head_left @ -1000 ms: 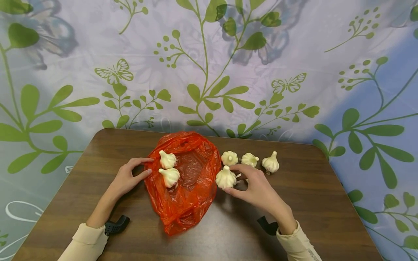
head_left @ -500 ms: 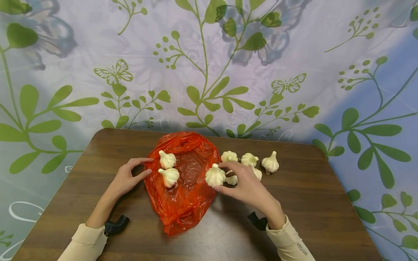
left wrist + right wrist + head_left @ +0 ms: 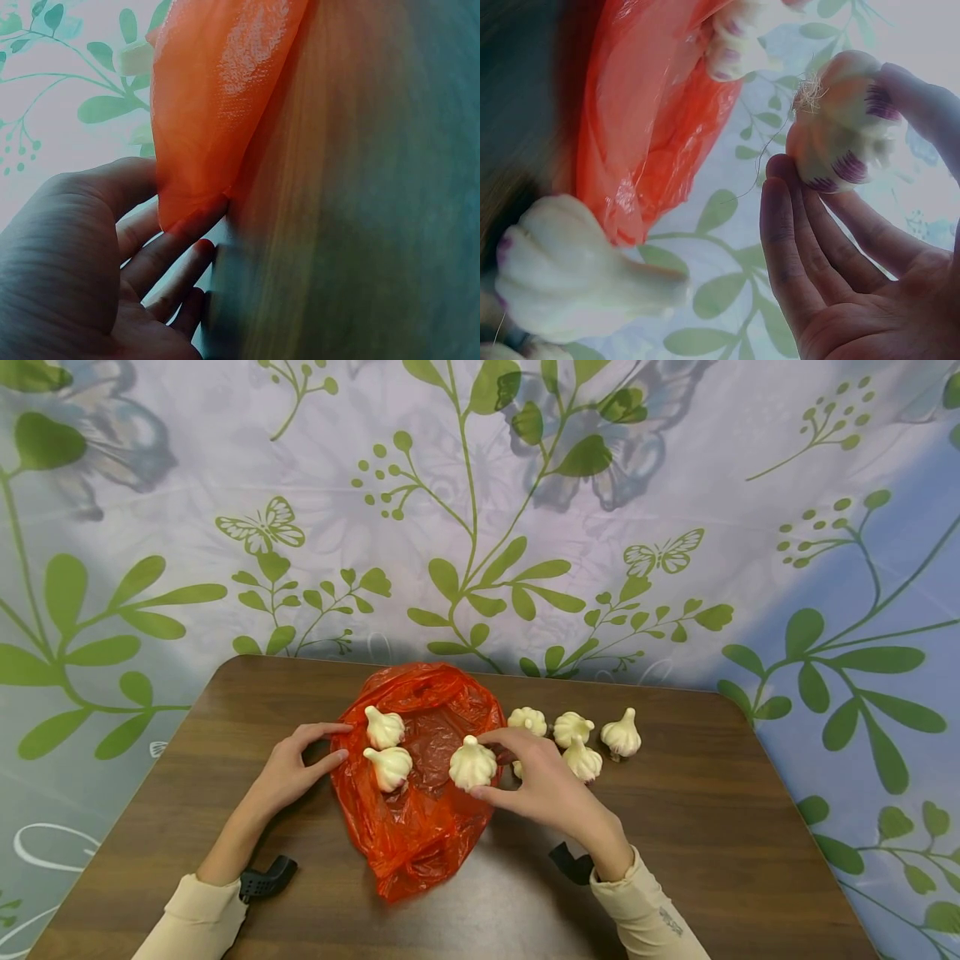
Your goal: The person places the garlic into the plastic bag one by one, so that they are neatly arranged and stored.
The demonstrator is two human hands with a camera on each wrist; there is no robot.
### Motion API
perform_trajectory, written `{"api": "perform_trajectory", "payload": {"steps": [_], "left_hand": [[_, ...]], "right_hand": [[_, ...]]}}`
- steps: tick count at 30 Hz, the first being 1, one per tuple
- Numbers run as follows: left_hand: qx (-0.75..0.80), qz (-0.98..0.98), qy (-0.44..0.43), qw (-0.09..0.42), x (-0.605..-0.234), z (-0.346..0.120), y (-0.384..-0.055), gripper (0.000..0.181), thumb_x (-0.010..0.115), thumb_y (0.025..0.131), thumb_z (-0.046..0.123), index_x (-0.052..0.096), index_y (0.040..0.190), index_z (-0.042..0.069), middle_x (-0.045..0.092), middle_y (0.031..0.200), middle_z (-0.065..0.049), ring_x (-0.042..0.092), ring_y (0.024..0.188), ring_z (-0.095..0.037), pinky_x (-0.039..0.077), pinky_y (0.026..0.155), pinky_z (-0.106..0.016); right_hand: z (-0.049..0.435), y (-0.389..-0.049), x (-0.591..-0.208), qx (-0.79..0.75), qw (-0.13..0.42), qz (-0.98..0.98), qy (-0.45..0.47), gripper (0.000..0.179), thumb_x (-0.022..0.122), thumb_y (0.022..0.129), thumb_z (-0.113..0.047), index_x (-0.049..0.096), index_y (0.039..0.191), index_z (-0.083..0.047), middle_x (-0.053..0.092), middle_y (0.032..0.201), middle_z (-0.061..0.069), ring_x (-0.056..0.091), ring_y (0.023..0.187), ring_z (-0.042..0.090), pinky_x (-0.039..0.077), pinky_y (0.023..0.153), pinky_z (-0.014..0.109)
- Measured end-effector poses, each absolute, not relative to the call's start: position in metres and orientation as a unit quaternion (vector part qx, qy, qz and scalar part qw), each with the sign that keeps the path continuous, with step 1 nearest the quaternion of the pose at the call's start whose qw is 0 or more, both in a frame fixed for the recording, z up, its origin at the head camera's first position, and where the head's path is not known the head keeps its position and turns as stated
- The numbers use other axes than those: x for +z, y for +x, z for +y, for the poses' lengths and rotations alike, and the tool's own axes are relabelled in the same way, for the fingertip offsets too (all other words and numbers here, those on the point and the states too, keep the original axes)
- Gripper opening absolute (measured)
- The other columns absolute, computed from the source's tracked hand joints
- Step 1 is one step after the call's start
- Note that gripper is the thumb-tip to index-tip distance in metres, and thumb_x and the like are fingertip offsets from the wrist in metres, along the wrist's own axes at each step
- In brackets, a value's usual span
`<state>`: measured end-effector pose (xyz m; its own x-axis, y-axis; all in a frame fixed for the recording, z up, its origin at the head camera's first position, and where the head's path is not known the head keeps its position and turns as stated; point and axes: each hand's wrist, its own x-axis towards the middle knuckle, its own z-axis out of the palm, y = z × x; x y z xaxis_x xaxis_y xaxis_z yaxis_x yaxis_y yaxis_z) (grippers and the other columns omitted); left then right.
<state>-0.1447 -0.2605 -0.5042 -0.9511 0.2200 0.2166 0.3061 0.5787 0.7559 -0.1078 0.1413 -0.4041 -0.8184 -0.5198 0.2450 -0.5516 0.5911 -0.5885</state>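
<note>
My right hand (image 3: 551,785) holds a garlic bulb (image 3: 472,763) between thumb and fingers, over the right part of a red plastic bag (image 3: 442,835). Its root tuft and purple streaks show in the right wrist view. Two more bulbs lie on the bag's left side: an upper garlic bulb (image 3: 385,727) and a lower garlic bulb (image 3: 390,768). At the bag's left edge, my left hand (image 3: 288,774) grips the thin plastic; in the left wrist view the red film (image 3: 214,127) runs between thumb and fingers and covers some fingertips.
Right of the bag, several garlic bulbs stand on the brown wooden table (image 3: 712,827), among them a far-right bulb (image 3: 621,733). One is mostly hidden behind my right hand. A leaf-patterned cloth (image 3: 480,485) hangs behind the table's back edge.
My right hand has carried its garlic bulb leftward, from the bag's right edge to over the bag. Bulbs behind that hand are uncovered now. The left hand stays put.
</note>
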Motion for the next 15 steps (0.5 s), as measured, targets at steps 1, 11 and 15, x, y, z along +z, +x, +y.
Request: {"api": "perform_trajectory", "payload": {"steps": [1,11,15], "left_hand": [[-0.434,-0.887,-0.148,0.050,-0.504,-0.261,-0.145,0.038,0.078,0.098,0.025,0.071,0.135,0.021,0.068,0.137,-0.009,0.056,0.131,-0.034,0.037,0.110,-0.061],[-0.435,-0.887,-0.148,0.049,-0.505,-0.261,-0.145,0.037,0.078,0.098,0.025,0.071,0.135,0.021,0.067,0.137,-0.010,0.055,0.132,-0.035,0.037,0.110,-0.061],[-0.434,-0.887,-0.148,0.049,-0.505,-0.261,-0.144,0.037,0.078,0.098,0.025,0.071,0.134,0.022,0.068,0.137,-0.009,0.055,0.132,-0.034,0.037,0.110,-0.060]], "right_hand": [[0.139,-0.108,-0.404,0.333,0.026,-0.893,0.303,0.057,0.090,0.085,-0.039,0.068,0.133,-0.016,0.070,0.127,-0.005,0.068,0.104,0.016,0.058,0.089,0.040],[0.114,-0.109,-0.408,0.336,-0.006,-0.885,0.322,0.057,0.089,0.087,-0.037,0.066,0.134,-0.015,0.070,0.131,-0.003,0.067,0.116,0.016,0.057,0.096,0.043],[0.105,-0.108,-0.411,0.335,-0.016,-0.880,0.337,0.056,0.088,0.087,-0.034,0.065,0.135,-0.014,0.070,0.132,-0.002,0.067,0.114,0.014,0.059,0.094,0.042]]}}
